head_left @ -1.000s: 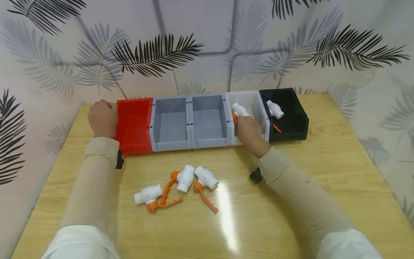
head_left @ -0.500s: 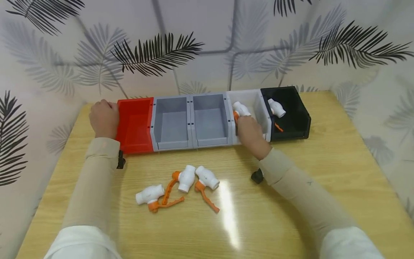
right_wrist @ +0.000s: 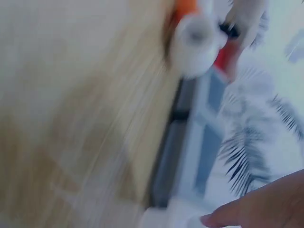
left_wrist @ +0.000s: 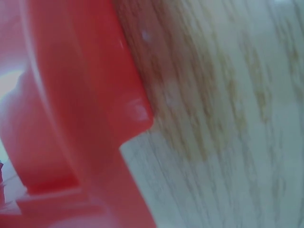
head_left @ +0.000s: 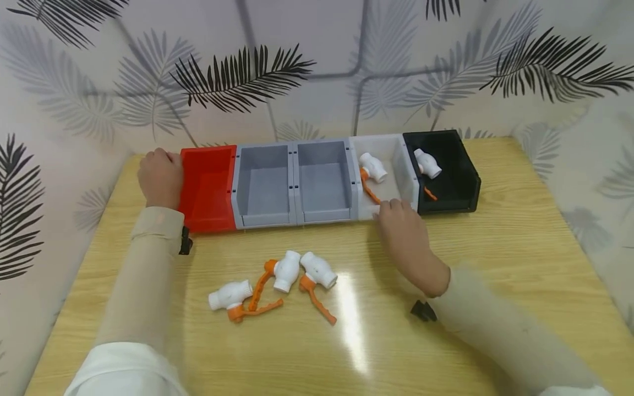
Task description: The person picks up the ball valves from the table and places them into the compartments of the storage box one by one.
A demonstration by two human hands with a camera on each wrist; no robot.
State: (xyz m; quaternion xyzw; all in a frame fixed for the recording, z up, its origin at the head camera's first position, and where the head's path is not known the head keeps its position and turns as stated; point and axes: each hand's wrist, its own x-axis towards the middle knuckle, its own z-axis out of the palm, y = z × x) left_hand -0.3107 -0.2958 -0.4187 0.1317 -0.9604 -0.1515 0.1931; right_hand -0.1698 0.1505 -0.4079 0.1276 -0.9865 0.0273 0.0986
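My left hand (head_left: pixel 160 177) is at the left wall of the red bin (head_left: pixel 207 223); its fingertips are hidden, so whether they grip the wall cannot be told. The left wrist view has the red bin (left_wrist: pixel 95 95) close up. With nothing in it, my right hand (head_left: pixel 406 236) is over the front lip of the white bin (head_left: pixel 408 165), fingers loosely bent. Inside that bin lies a white ball valve (head_left: pixel 373 167) with an orange handle. At the right wrist view's lower corner, part of my right hand (right_wrist: pixel 266 204) shows beside blurred bins.
Two grey bins (head_left: pixel 265 221) stand between the red and white ones. The black bin (head_left: pixel 468 192) at the right end holds another valve (head_left: pixel 428 164). On the wooden table (head_left: pixel 277 363) in front lie three more valves, one of them a white valve (head_left: pixel 319 269).
My right hand has let go of the valve in the white bin and drawn back towards me and to the right. My left hand stays beside the red bin.
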